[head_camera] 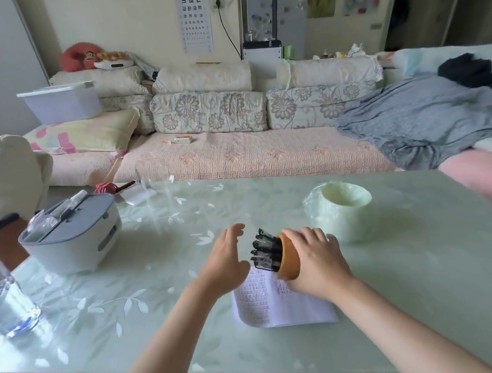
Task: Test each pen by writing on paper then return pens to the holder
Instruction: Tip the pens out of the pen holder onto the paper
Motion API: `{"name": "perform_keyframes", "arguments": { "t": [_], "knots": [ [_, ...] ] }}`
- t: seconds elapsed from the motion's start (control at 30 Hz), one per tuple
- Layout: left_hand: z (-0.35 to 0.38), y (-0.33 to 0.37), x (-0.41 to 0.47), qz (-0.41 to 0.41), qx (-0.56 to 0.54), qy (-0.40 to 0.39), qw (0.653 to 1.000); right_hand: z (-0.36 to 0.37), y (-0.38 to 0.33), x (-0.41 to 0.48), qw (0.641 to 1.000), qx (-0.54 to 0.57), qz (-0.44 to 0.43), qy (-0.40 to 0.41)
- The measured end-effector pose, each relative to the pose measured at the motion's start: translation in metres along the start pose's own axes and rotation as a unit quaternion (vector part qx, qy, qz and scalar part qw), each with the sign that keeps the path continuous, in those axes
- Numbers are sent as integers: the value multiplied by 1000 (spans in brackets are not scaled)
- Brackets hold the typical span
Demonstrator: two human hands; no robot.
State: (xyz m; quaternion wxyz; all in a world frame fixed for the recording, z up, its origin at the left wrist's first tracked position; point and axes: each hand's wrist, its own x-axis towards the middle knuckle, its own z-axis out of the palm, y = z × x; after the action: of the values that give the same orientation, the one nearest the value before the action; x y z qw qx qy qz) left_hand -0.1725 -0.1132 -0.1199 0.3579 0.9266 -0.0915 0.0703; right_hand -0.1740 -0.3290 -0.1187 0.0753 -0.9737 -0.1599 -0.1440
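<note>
Printed paper lies under the wooden pen holder, which is tipped sideways and clasped by the right hand, so the black pens could be spilled past the open, empty left hand.

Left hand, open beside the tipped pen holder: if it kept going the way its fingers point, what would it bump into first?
The left hand points up and slightly right, passing left of the pens. The table ahead looks bare, though depth is uncertain.
</note>
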Motion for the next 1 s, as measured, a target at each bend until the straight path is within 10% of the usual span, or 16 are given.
{"name": "perform_keyframes", "arguments": {
  "t": [0.47, 1.0],
  "knots": [
    [43, -37, 24, 101, 185, -31, 977, 25, -6, 40, 950, -259, -176, 12],
    [59, -41, 37, 56, 294, -69, 952, 9, 26, 24, 946, -295, -134, 14]
  ]
}}
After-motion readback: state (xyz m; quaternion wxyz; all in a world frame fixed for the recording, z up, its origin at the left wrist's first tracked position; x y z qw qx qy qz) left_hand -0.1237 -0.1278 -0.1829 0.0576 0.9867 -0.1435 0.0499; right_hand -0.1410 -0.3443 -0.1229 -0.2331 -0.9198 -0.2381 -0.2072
